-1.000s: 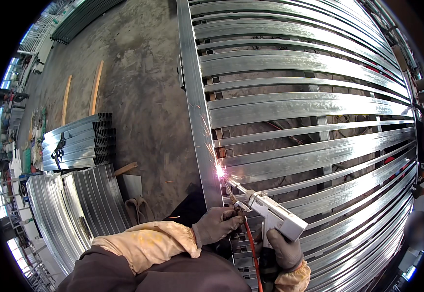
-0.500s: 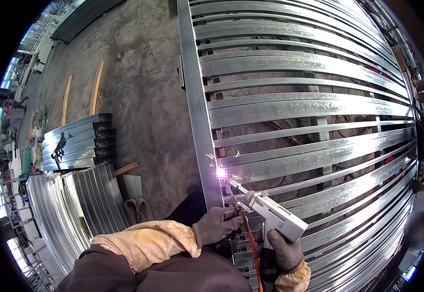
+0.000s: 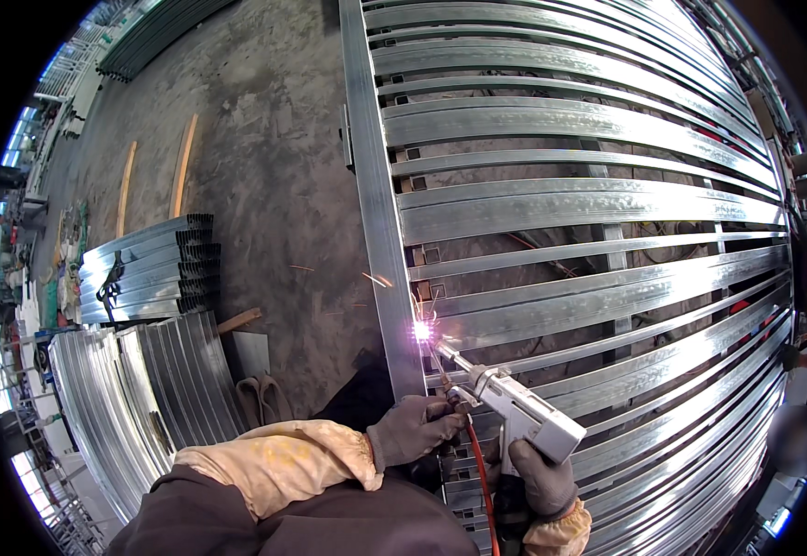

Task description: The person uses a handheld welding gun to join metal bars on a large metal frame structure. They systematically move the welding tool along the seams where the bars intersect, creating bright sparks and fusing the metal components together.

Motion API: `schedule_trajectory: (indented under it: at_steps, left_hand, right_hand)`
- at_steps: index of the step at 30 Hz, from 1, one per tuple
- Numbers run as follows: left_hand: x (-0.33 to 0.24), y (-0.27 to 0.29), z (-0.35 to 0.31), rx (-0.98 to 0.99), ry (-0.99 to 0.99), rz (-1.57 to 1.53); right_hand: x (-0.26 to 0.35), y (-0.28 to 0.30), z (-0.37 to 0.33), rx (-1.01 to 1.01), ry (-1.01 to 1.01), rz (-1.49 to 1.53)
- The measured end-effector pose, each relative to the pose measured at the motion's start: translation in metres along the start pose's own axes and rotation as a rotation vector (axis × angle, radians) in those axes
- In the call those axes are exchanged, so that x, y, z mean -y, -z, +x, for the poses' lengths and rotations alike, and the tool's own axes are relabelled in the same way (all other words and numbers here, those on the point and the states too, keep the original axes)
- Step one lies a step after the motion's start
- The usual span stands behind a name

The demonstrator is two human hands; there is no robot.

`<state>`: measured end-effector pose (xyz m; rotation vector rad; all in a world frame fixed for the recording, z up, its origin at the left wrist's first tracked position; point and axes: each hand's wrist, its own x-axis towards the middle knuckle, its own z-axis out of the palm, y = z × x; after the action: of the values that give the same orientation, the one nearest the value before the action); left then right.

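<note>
In my gloved right hand (image 3: 544, 477) is the grip of a silver handheld welding gun (image 3: 540, 419). Its narrow nozzle points up and left at a bright pinkish-white weld spot (image 3: 424, 331), with sparks around it. That spot lies where a crossbar (image 3: 533, 310) meets the long side rail (image 3: 387, 241) of a galvanized metal frame. My gloved left hand (image 3: 413, 431) has its fingers closed round a thin wire-feed nozzle (image 3: 460, 400) beside the gun, whose tip reaches toward the glow. From there a red hose (image 3: 483, 477) runs down between my hands. Glare hides the joint itself.
Many parallel metal bars fill the right side, with gaps and cables beneath. On the floor at left lie stacked metal profiles (image 3: 148, 273), a pile of long channels (image 3: 158, 380) and two wooden strips (image 3: 184, 167). A hand (image 3: 804, 357) shows at the far right edge.
Sparks now fly farther left across the rail and over the floor. The glow has shifted very slightly right and down; both hands and the welding gun stay nearly in place.
</note>
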<state>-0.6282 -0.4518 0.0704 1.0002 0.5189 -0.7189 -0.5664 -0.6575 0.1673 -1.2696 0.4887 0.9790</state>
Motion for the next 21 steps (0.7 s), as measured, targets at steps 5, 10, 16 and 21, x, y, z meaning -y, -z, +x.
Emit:
schedule_trajectory:
  at_steps: [5, 10, 16, 21]
  left_hand:
    - [-0.001, -0.002, -0.001, -0.011, 0.000, -0.046]
    - [-0.003, -0.003, -0.001, -0.021, 0.002, -0.049]
    - [-0.003, 0.000, -0.002, -0.008, 0.033, -0.030]
    - [-0.006, 0.000, -0.002, 0.006, 0.017, 0.009]
  right_hand:
    - [-0.001, 0.001, 0.001, 0.018, 0.008, -0.006]
    - [0.002, -0.002, 0.002, 0.002, -0.008, -0.029]
    - [-0.004, 0.001, 0.002, -0.001, 0.006, 0.003]
    - [-0.004, 0.001, 0.002, -0.008, -0.008, 0.007]
